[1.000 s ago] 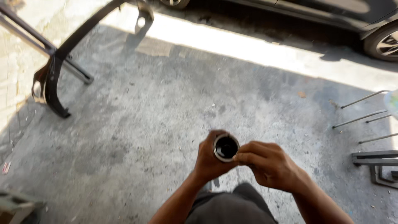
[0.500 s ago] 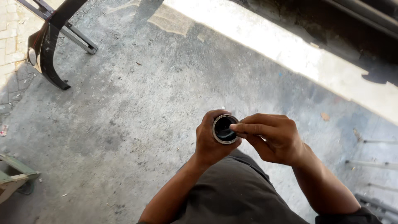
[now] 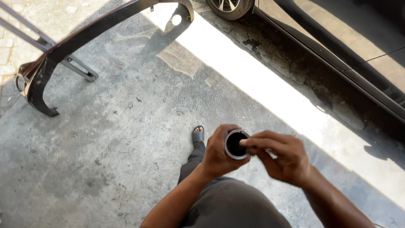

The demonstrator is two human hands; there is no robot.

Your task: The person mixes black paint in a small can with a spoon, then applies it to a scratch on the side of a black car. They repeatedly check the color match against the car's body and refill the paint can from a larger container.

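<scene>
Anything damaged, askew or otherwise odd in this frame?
A detached black car bumper is propped askew on a metal stand, off any car. The concrete floor is stained. The left hand grips a small round black container; right hand fingertips touch its rim.

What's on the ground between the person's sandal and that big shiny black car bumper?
Only bare grey concrete floor, seen in the head view, between the dark sandal and the glossy black car bumper.
</scene>
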